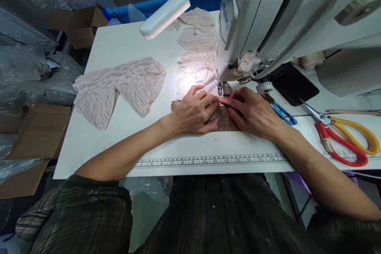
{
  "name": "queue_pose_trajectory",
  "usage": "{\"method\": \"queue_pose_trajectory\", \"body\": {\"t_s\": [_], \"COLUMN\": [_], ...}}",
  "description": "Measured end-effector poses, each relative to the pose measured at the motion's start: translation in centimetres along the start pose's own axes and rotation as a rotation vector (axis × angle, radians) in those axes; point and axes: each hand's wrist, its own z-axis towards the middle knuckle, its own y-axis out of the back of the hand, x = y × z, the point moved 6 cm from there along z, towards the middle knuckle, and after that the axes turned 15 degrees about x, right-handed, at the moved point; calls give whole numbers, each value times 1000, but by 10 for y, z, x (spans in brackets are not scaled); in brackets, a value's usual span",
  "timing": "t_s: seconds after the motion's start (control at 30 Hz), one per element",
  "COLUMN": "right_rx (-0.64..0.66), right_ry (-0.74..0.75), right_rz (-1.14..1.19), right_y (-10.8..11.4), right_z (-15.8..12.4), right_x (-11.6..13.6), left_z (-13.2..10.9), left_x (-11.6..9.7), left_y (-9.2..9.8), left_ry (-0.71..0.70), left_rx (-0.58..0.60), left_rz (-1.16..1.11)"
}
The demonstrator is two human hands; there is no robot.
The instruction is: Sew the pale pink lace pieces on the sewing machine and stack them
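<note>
Pale pink lace fabric runs back from the presser foot of a sewing machine. At the lace's near edge, just in front of the foot, my left hand pinches the cloth between thumb and fingers. My right hand pinches the same edge from the right, its fingertips almost meeting the left ones. Beneath both hands lies a brown plate with loose thread bits on it. A lamp lights the lace brightly, washing out part of it.
Another stack of lace pieces lies on the white table at left. To the right are a blue thread snipper, a black phone-like slab and red-and-yellow scissors. A printed ruler follows the front edge. Cardboard boxes stand left.
</note>
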Motion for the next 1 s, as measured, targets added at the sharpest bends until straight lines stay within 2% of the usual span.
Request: {"method": "queue_pose_trajectory", "body": {"t_s": [0.47,0.8,1.0], "right_rx": [-11,35,117], "right_ry": [41,-133,-268], "right_rz": [-60,-184,-297], "right_y": [2,5,4], "right_z": [1,6,3], "right_x": [6,17,28], "left_z": [4,7,9], "left_x": [6,13,17], "left_y": [-3,-1,-3], "left_ry": [14,7,36], "left_rx": [76,103,150], "left_rz": [50,57,77]}}
